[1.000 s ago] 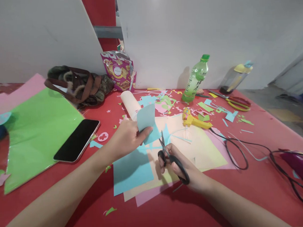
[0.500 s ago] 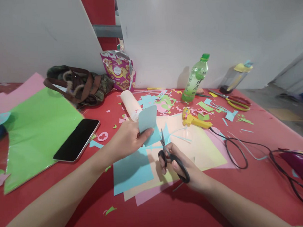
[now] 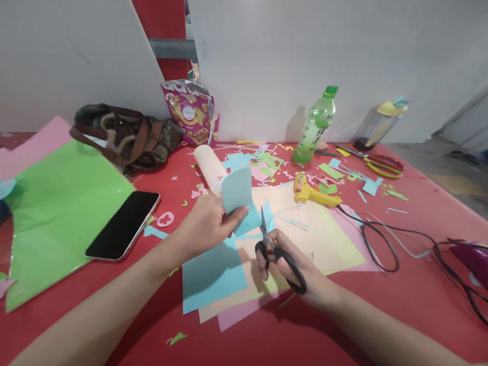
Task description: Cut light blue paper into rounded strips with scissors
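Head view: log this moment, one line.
left hand: holding curved blue paper | right hand: holding black-handled scissors | yellow glue gun: lying unheld

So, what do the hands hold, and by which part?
The left hand holds blue paper by its left side; the right hand, scissors by the black handles.

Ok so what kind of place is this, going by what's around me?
Probably an improvised paper-craft spot, though the building itself is hard to tell: coloured paper scraps litter a red table, with a yellow glue gun and black-handled scissors.
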`<state>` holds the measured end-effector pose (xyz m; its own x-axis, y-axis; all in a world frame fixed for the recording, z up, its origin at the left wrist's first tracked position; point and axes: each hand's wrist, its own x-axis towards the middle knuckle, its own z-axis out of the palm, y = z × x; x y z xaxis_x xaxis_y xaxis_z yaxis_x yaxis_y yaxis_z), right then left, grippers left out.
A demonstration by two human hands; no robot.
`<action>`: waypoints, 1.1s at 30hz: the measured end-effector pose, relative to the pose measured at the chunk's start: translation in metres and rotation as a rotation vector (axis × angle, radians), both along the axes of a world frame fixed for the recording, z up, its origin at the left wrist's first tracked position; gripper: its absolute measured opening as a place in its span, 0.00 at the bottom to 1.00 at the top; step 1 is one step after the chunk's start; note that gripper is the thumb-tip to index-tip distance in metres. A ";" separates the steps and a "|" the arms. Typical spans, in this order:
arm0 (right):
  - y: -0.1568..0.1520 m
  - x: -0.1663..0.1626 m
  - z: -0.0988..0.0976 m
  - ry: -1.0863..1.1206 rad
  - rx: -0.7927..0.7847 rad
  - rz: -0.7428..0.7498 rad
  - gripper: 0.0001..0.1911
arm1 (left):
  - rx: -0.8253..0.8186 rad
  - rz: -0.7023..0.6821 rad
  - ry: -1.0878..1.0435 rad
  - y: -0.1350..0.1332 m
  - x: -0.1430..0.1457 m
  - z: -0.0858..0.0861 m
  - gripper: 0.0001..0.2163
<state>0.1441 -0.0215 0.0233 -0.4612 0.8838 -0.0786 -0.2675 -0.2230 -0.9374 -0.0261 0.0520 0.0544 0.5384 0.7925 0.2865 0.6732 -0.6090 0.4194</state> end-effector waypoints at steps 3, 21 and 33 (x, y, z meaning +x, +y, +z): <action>0.000 0.000 0.000 0.003 0.001 -0.002 0.21 | -0.031 0.011 0.004 -0.001 0.001 0.001 0.20; 0.000 0.000 0.002 0.003 0.010 0.012 0.21 | -0.034 0.005 0.001 0.000 0.000 0.001 0.19; 0.002 0.001 -0.006 0.009 0.016 0.004 0.19 | -0.010 0.000 -0.012 0.000 -0.001 -0.001 0.20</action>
<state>0.1454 -0.0193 0.0168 -0.4656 0.8829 -0.0606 -0.2747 -0.2093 -0.9385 -0.0270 0.0518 0.0538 0.5352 0.7951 0.2853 0.6678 -0.6050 0.4335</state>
